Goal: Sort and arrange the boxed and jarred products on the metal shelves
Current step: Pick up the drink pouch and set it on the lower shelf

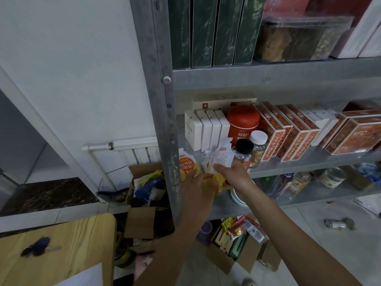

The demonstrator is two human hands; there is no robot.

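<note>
Left grip (197, 183) and right grip (229, 174) both pinch the sachets (219, 158), which fan out at 12 o'clock from the right grip.

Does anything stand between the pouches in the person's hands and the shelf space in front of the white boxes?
Nothing visible blocks it. The left hand and right hand hold the pouches at the shelf edge before the white boxes. A spare pouch leans left; a black-lidded jar stands right.

bare shelf corner (183, 141), jars (244, 153) crowding right, upright post (165, 112) left
</note>
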